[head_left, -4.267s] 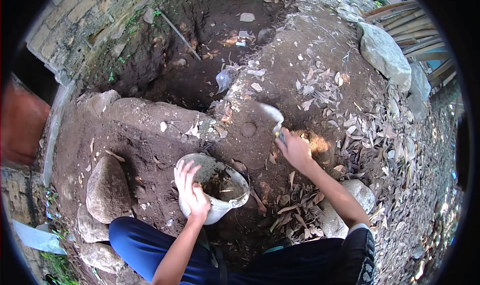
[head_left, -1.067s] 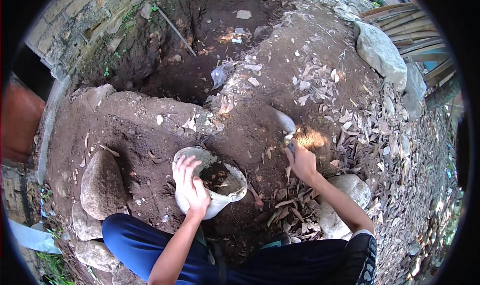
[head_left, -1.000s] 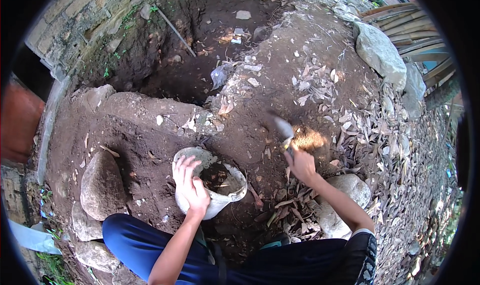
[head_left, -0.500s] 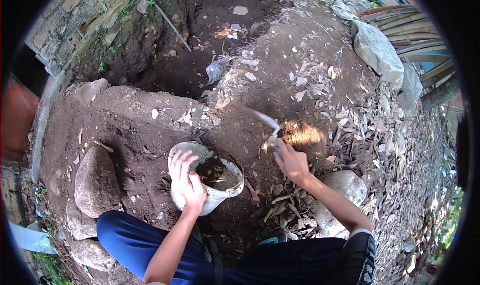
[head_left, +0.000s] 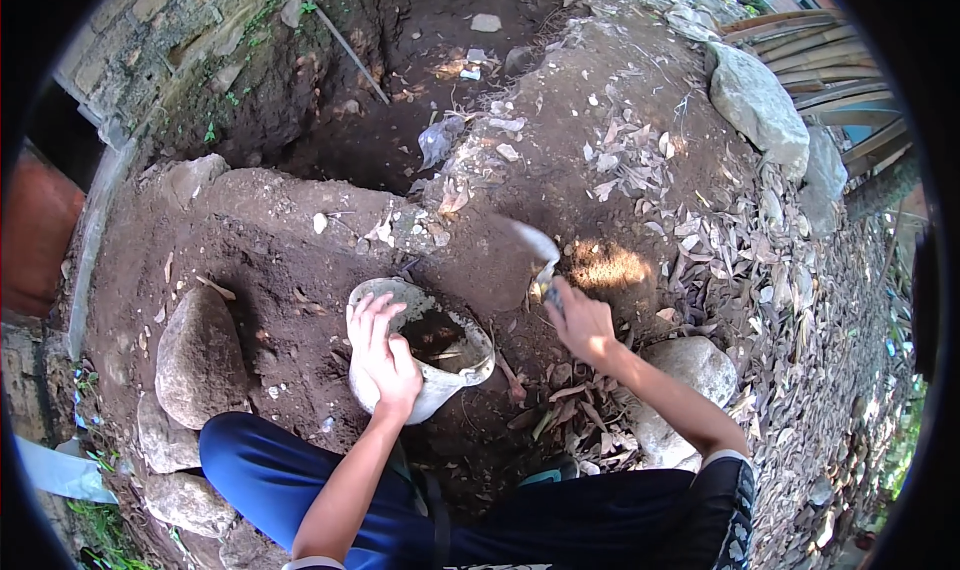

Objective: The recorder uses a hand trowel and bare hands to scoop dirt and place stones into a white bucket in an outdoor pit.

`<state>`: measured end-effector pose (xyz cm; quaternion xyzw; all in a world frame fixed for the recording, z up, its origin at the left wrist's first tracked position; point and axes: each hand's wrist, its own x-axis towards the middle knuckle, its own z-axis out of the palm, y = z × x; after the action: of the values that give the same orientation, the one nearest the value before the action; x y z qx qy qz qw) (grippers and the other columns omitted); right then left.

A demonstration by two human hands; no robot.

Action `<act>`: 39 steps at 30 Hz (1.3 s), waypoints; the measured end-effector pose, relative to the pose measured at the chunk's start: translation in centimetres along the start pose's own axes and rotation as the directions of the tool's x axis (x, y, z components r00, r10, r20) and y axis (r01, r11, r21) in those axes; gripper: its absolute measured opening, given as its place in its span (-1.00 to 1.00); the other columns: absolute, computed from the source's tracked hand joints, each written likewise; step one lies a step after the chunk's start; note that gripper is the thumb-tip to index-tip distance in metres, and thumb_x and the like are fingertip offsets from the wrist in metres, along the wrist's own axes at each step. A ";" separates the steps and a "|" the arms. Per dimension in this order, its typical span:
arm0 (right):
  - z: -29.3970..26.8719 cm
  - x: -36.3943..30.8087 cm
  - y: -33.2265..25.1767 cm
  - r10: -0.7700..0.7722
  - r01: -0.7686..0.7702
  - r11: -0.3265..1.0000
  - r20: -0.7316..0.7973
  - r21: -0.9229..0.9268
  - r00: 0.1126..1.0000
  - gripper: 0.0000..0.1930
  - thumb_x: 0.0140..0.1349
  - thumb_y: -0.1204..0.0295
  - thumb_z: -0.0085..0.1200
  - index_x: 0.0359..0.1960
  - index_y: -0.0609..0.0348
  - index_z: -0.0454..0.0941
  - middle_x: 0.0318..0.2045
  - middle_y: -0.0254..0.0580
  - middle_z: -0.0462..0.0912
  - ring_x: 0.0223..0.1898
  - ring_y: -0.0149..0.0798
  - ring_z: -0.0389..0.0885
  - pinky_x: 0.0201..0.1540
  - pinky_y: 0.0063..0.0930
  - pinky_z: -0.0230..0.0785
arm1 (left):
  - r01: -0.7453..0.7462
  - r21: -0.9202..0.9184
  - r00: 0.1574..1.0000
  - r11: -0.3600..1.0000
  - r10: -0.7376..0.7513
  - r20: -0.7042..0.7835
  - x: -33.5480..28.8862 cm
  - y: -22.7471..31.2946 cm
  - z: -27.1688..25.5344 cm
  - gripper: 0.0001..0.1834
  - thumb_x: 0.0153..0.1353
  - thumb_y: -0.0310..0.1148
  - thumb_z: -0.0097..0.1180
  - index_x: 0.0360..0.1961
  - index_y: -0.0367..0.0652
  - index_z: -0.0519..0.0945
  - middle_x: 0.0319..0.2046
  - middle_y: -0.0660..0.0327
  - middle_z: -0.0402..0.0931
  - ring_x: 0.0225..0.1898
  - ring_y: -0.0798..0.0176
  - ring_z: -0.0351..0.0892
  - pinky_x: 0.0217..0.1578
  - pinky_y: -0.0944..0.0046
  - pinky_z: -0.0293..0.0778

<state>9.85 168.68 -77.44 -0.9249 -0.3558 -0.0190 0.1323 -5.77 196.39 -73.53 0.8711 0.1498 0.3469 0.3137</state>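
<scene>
My left hand (head_left: pixel 385 358) grips the left side of a dirty white bucket (head_left: pixel 440 395), its fingers lying over the rim. The bucket leans toward the right, and dark soil (head_left: pixel 432 336) shows inside it. In my right hand (head_left: pixel 585 322) is a trowel (head_left: pixel 538 242) with a pale metal blade, held by its handle. Its blade points up and left above the bare earth, and its tip is blurred. The lower part of the handle is hidden by my fingers.
Large stones lie at the left (head_left: pixel 202 360) and beside my right forearm (head_left: pixel 690 380). Beyond a low earth ridge (head_left: pixel 290 198) is a dug pit (head_left: pixel 350 155) with a stick (head_left: pixel 352 55) in it. Dry leaves (head_left: pixel 730 260) cover the right side.
The bucket and my left hand sit slightly farther right and higher in the picture, as does much of the ground. The trowel stays almost in place, its blade blurred.
</scene>
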 end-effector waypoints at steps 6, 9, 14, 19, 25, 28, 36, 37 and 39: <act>2.2 -4.9 -5.2 -0.020 -0.046 0.985 0.370 0.169 0.929 -0.60 0.43 0.17 -0.01 0.08 0.24 0.40 -0.44 -0.07 0.64 -0.68 -0.16 0.56 -0.75 -0.25 0.33 | 0.004 -0.014 1.000 1.000 -0.004 -0.001 -0.6 -1.2 -0.7 -0.60 0.03 -0.46 -0.15 -0.11 -0.23 0.59 0.05 0.01 0.52 0.24 -0.20 0.37 0.41 -0.26 0.04; -0.1 -6.6 -7.3 -0.232 0.190 0.971 0.365 0.145 0.902 -0.49 0.44 0.15 -0.04 0.22 0.30 0.30 -0.42 0.00 0.62 -0.58 0.03 0.63 -0.57 -0.12 0.50 | 0.017 -0.032 0.997 0.999 -0.014 0.073 -0.7 -1.4 -0.8 -0.56 0.08 -0.43 -0.14 0.00 -0.22 0.55 0.21 -0.04 0.42 0.36 -0.22 0.25 0.45 -0.23 -0.06; -1.8 -4.7 -4.4 -0.111 0.044 0.976 0.317 0.211 0.942 -0.58 0.41 0.18 0.01 0.08 0.29 0.34 -0.33 0.12 0.61 -0.52 0.08 0.66 -0.51 -0.05 0.51 | 0.318 -0.218 0.948 0.923 -0.317 0.042 -0.8 -1.0 -0.4 -0.28 0.18 -0.42 0.01 0.42 -0.15 0.22 0.52 -0.17 -0.10 0.57 -0.18 -0.23 0.50 -0.16 -0.31; -1.7 -5.4 -3.4 0.105 -0.185 0.931 0.253 0.316 0.962 -0.65 0.32 0.31 0.04 -0.06 0.34 0.28 -0.29 0.28 0.58 -0.38 0.29 0.64 -0.33 0.07 0.50 | 0.676 -0.535 0.705 0.506 -0.657 0.267 0.4 -2.3 -1.6 -0.24 0.06 -0.70 -0.06 0.38 -0.18 0.26 0.41 -0.08 0.16 0.38 0.06 0.22 0.40 0.10 0.09; -4.6 -7.1 -1.0 0.366 -0.480 0.862 0.457 0.162 0.811 -0.64 0.31 0.27 0.03 -0.10 0.32 0.26 -0.29 0.32 0.60 -0.33 0.34 0.63 -0.24 0.10 0.51 | 0.572 -0.601 0.816 0.558 -0.460 0.350 0.8 0.0 -4.2 -0.30 -0.16 -0.81 -0.25 0.13 -0.22 0.39 0.18 -0.01 0.39 0.27 0.08 0.37 0.36 0.14 0.20; -6.2 -7.8 -1.0 0.370 -0.413 0.896 0.241 0.162 0.897 -0.64 0.31 0.26 0.02 -0.12 0.34 0.25 -0.26 0.36 0.60 -0.24 0.37 0.61 -0.19 0.15 0.48 | 0.410 -0.364 0.891 0.836 -0.282 0.354 0.7 -0.4 -4.7 -0.29 -0.18 -0.81 -0.24 0.12 -0.24 0.41 0.18 -0.07 0.43 0.28 0.03 0.39 0.38 0.13 0.17; 1.4 -15.1 -8.1 0.759 -0.748 0.632 0.030 0.202 0.650 -0.67 0.45 0.18 -0.07 -0.10 0.25 0.35 -0.38 0.29 0.64 -0.30 0.38 0.62 -0.24 0.18 0.45 | 0.347 -0.189 0.857 0.918 -0.229 0.461 1.6 0.9 -3.4 -0.25 -0.10 -0.83 -0.23 0.24 -0.31 0.37 0.20 -0.21 0.44 0.31 -0.23 0.38 0.37 -0.01 0.23; 2.5 -15.4 -9.0 0.806 -0.802 0.560 0.086 0.211 0.585 -0.67 0.45 0.18 -0.08 -0.10 0.26 0.35 -0.38 0.31 0.64 -0.30 0.39 0.62 -0.24 0.19 0.44 | 0.330 -0.195 0.862 0.924 -0.210 0.462 1.0 0.6 -3.1 -0.24 -0.09 -0.83 -0.24 0.27 -0.31 0.34 0.18 -0.21 0.45 0.31 -0.24 0.38 0.37 -0.01 0.23; 3.0 -14.4 -11.4 0.842 -0.852 0.469 0.173 0.235 0.511 -0.67 0.46 0.18 -0.10 -0.08 0.27 0.36 -0.37 0.37 0.64 -0.30 0.38 0.63 -0.24 0.22 0.44 | 0.358 -0.191 0.851 0.914 -0.236 0.469 0.2 -0.9 -2.7 -0.25 -0.08 -0.81 -0.22 0.27 -0.29 0.34 0.19 -0.20 0.46 0.33 -0.19 0.38 0.37 0.06 0.21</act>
<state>-8.61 168.11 -79.54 -0.9492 0.1473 0.1168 0.2523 -7.59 198.36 -72.51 0.8408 0.1610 0.1071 0.5056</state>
